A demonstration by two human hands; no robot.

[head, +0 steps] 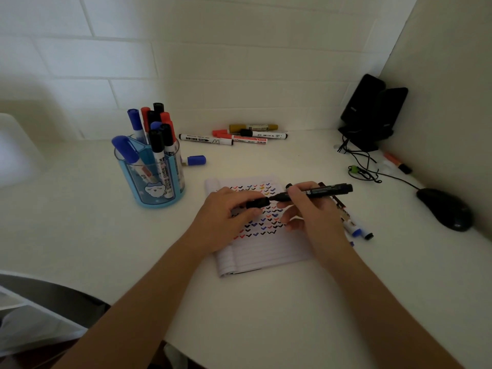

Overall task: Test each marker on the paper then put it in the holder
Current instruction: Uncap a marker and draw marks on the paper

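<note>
Over the lined paper (262, 235) at centre of the white desk (266, 315): right hand (308, 211) closed around a black marker (316, 191), barrel lying roughly level, back end pointing right, tip end pointing left. Left hand (226, 214) closed on the black cap (257, 202), pinched between thumb and fingers. Cap mouth just beside the marker tip; cannot tell whether touching or slightly apart. Both hands above the paper, which carries rows of small tick marks in black, blue, red and a few yellow; near part of the sheet unmarked.

Far left of the paper: blue see-through holder (153, 179), upright, with a cartoon face on the front, filled with blue, red and black capped markers standing on end. Blue cap end of another pen (196, 160) lying on the desk just right of the holder.

Far side of the desk, along the tiled wall: loose group of markers (239, 135) lying flat, white-bodied with black and red caps, plus one gold.

Right of the paper, partly hidden by the right hand: further markers (356, 229), blue and black ends visible.

Far right corner: black speakers (372, 107) with tangled cable. Right edge: black mouse (444, 209). Orange pen (398, 163) near the side wall.
</note>
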